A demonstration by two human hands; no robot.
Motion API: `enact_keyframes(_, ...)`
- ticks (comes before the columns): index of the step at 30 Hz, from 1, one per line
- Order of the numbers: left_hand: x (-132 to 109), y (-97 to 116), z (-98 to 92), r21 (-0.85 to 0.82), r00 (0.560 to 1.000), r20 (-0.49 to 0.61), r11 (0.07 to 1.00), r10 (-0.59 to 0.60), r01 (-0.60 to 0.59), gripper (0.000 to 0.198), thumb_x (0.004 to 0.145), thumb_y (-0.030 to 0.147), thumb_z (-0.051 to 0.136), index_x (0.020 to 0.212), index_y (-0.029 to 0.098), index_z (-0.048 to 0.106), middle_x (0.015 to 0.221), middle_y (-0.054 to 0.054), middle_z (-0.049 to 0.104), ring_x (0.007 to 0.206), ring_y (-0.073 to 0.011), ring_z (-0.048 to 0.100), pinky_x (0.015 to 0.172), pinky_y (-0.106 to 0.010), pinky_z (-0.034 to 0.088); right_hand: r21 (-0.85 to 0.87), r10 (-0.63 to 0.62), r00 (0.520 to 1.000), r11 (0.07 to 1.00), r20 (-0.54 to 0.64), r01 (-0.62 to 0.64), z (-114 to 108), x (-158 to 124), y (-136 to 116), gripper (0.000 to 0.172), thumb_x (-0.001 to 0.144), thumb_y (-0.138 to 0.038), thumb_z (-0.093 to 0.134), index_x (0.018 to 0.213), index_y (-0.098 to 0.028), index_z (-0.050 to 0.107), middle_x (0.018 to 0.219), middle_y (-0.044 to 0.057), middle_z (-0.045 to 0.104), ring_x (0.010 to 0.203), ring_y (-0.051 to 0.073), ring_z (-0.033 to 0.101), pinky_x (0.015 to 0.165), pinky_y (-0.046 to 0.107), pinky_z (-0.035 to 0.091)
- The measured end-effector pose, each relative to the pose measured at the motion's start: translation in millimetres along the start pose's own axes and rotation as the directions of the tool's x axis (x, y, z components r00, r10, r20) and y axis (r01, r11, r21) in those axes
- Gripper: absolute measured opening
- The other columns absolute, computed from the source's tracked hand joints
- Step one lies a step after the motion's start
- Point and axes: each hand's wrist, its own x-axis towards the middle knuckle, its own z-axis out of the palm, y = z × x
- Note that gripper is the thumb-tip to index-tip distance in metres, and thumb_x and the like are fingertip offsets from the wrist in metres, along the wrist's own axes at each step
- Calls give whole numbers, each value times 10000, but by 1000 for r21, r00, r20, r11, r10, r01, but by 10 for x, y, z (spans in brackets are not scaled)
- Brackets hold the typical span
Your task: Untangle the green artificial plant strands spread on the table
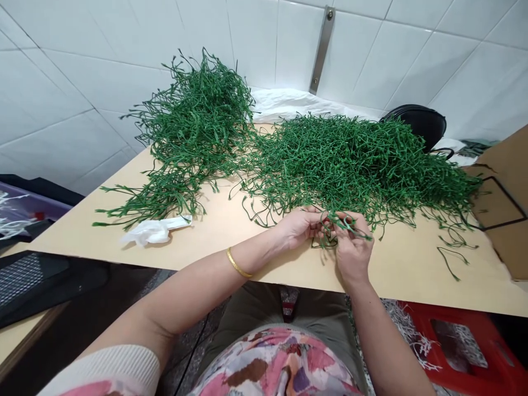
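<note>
1. Left hand (pixel 300 227) half-closed, fingers curled in around a thin green sprig (pixel 348 225). Right hand (pixel 352 250) pinches the same sprig between thumb and fingers. Both hands appear to have hold of it and nearly touch; exact finger contact is partly hidden.
2. Sprig held just above the tabletop, in front of the stems. Judged light, springy and probably plastic-coated: likely to bend rather than snap. Firmest hold is probably on the thicker main stem, as the fine tips may snag and tangle.
3. Right heap of green stems (pixel 350 159) lies just beyond the hands; left heap of green stems (pixel 198 121) meets it near the middle. A few loose strands (pixel 447 258) lie apart at right.
4. Pale wooden tabletop (pixel 412 280) bears both heaps. Crumpled white tissue (pixel 152 231) lies left of the hands.
5. Gold bangle (pixel 237 263) on left wrist. Further out: black bag (pixel 416 124), white cloth (pixel 289 104), tiled wall (pixel 103 71), red plastic stool (pixel 449 346).
</note>
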Motion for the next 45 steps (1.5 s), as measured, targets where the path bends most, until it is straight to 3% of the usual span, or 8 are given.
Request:
enact_keyframes(3,16,1,-8,31,1000,-9,999,20,-20,118,733,77,552,622,106,527,517,-9,530,448,-73,507,474,-190,416,222,152,988,965,-30,-142,24,36,-10,119,726,-225,537,838,-204,505,713,-13,562,580,110,524,548,244,437)
enact_keyframes(7,13,17,-13,92,997,-43,994,63,-59,128,714,40,563,623,110,507,527,-12,538,437,-70,504,481,-190,422,331,235,972,915,28,-231,21,68,16,178,705,-270,592,830,-202,485,734,-11,570,593,105,535,536,229,429)
enact_keyframes(11,16,42,-37,30,996,-57,998,66,-64,85,733,74,559,658,106,533,559,-19,548,456,-69,508,481,-188,426,162,158,982,971,103,-173,-17,60,15,192,683,-254,616,828,-194,506,742,-8,572,651,124,547,601,252,452)
enact_keyframes(17,20,38,-45,23,999,29,999,27,-28,114,742,104,540,632,118,515,512,-9,514,444,-74,487,468,-188,417,46,85,995,995,51,-87,-9,41,-5,93,750,-225,535,829,-191,499,745,-1,556,658,132,548,620,272,460)
enact_keyframes(21,3,34,-22,63,1000,6,998,19,-19,153,752,117,527,602,120,495,505,-13,514,423,-70,478,455,-183,406,-39,63,998,997,5,-63,-8,47,15,131,752,-222,532,874,-187,499,779,17,563,709,151,565,647,285,462)
enact_keyframes(30,38,56,-67,27,997,-58,998,49,-48,132,714,88,539,622,144,463,519,14,488,412,-69,449,408,-184,368,-271,-60,987,957,148,99,-29,8,-17,157,726,-140,474,860,-190,538,752,19,603,673,159,539,615,270,418)
enact_keyframes(37,82,42,-72,45,983,-166,997,75,-69,145,693,71,521,598,147,442,478,27,456,396,-65,429,396,-179,314,-359,-2,970,929,244,92,8,-27,-25,139,816,-192,365,856,-190,498,716,27,563,658,166,514,600,275,371)
enact_keyframes(45,73,-28,-63,99,959,-228,984,166,-147,207,697,66,516,545,148,403,470,45,384,388,-48,363,408,-185,271,-402,77,939,913,336,69,-22,3,-198,106,809,-222,402,706,-208,423,557,-28,456,514,128,414,517,248,300)
